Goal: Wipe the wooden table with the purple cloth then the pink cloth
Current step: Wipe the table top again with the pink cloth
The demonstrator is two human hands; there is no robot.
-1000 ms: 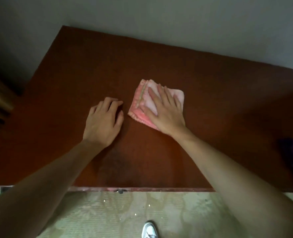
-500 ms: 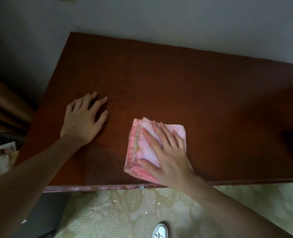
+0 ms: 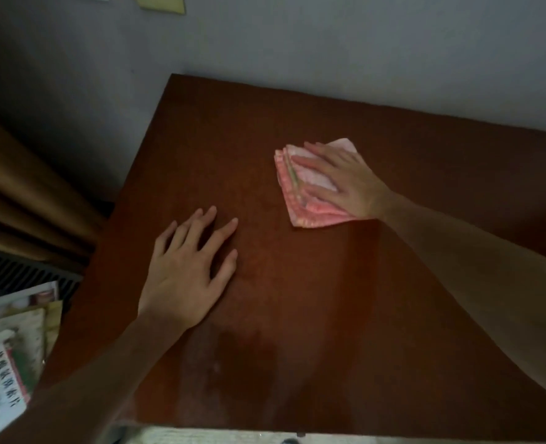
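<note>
Now, reading from the left: a stack of printed papers and packets (image 3: 9,357) sits off the table's left edge, below the brown curtain (image 3: 25,200), close enough to the corner that a wide sweep could, I judge, knock into it. My left hand (image 3: 188,270) lies flat on the wooden table (image 3: 297,299), fingers spread and straight, holding nothing, just bracing. A duller patch (image 3: 243,363) shows near the front edge; I cannot tell whether it is damp or worn finish.

Further right, the folded pink cloth (image 3: 300,200) lies on the far middle of the tabletop, and my right hand (image 3: 345,181) presses down on it with straight, splayed fingers. The cloth's layers fan out at its left side, so I reckon a push leftward may peel the folds open and leave me wiping with a bunched rag. The purple cloth is not in view. With only flat pressure and no grip, the cloth could also slip from under my palm on a quick stroke.
</note>
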